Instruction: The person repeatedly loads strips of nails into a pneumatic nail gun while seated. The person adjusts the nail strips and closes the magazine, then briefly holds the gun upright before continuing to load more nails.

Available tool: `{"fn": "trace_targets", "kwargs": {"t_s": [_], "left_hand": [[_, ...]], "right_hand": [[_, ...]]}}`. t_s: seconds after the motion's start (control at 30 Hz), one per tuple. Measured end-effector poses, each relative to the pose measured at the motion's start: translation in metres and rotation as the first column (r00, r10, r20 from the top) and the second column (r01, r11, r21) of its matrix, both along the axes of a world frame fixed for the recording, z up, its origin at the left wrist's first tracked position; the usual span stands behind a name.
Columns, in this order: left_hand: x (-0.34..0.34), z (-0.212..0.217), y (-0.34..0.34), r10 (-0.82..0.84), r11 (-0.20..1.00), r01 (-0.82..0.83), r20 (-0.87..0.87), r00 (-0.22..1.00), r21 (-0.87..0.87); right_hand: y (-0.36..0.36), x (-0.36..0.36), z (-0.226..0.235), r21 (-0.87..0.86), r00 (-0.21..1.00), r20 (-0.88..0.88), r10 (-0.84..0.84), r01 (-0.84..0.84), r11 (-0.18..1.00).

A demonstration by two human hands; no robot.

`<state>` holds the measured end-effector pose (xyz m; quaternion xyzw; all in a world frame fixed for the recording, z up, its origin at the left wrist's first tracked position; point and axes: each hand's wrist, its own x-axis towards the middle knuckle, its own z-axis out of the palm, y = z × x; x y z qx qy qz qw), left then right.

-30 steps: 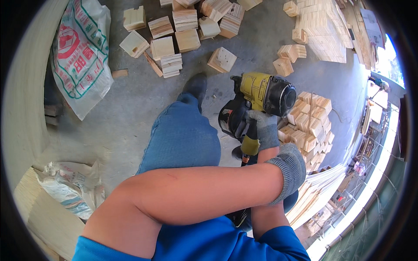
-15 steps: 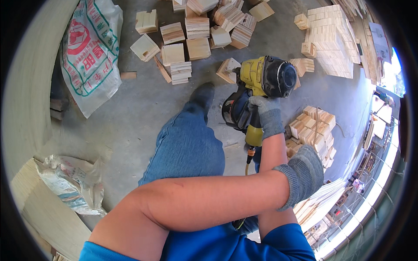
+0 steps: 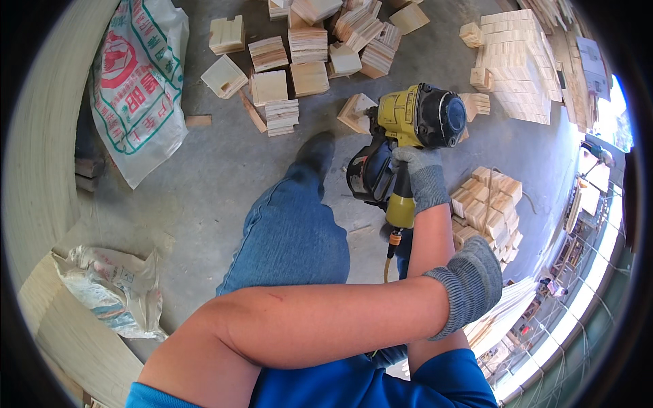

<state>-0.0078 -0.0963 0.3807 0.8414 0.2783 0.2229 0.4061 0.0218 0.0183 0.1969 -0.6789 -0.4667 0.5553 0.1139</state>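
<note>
One block (image 3: 354,114) now partly behind nail gun (image 3: 401,115)

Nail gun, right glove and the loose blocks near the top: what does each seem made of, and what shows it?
Nail gun: probably painted metal or plastic; scuffed yellow casing, dull black end. Right glove: likely knitted yarn, matte; ribbed grey cuff. Loose blocks: bare wood, possibly plywood; pale faces, layered edges.

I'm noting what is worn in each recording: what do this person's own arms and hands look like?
The left hand and right hand wear grey knitted gloves with ribbed cuffs. The forearms are bare below short, bright blue sleeves; a thin mark shows on the left one.
</note>
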Motion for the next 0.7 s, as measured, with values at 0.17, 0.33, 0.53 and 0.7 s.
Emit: {"fn": "trace_targets", "kwargs": {"t_s": [0.17,0.33,0.53,0.7], "left_hand": [[-0.028,0.014,-0.004,0.084,0.996,-0.085,0.023,0.996,0.006],[-0.023,0.016,-0.005,0.085,0.994,-0.082,-0.039,0.996,0.068],[-0.014,0.010,-0.005,0.051,0.999,-0.051,-0.037,0.998,0.007],[-0.018,0.009,0.005,-0.112,0.993,0.112,0.011,0.994,-0.034]], "right_hand": [[-0.005,-0.002,0.000,0.017,0.997,-0.072,-0.033,0.034,0.999],[0.003,0.004,-0.013,-0.048,0.989,0.130,0.073,-0.068,0.997],[-0.004,-0.006,-0.013,-0.016,0.991,0.089,0.101,-0.100,0.995],[-0.008,0.018,0.008,0.010,0.988,0.133,0.082,-0.084,0.996]]}}
